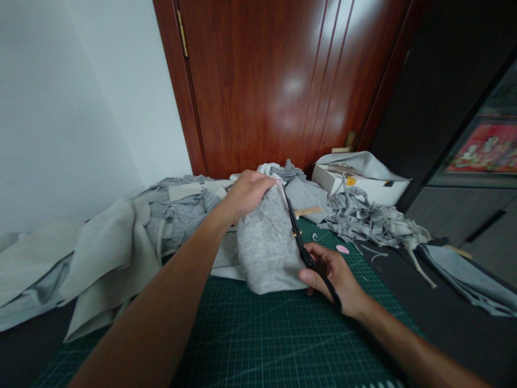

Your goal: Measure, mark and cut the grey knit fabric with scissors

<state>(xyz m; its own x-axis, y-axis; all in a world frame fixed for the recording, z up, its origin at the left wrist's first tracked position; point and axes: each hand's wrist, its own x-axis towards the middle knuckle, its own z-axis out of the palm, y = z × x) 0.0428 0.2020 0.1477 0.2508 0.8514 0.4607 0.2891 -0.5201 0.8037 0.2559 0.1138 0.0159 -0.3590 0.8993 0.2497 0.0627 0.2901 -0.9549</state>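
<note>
My left hand (252,194) pinches the top edge of a folded piece of grey fabric (269,245), which hangs down over the mat. In my right hand (333,275) is a pair of black scissors (301,245), its fingers wrapped round the handles. The blades point up and away along the fabric's right edge, close to my left fingertips. A pale pink strip shows at that edge by the blade tips. Whether the blades are fully closed on the cloth is hard to make out.
A green cutting mat (258,339) covers the table's middle. Beige and grey fabric (105,237) is heaped at the left. To the right lie grey fabric strips (363,218), a pink oval piece (342,249) and a white box (363,186). A wooden ruler (309,211) lies behind the scissors.
</note>
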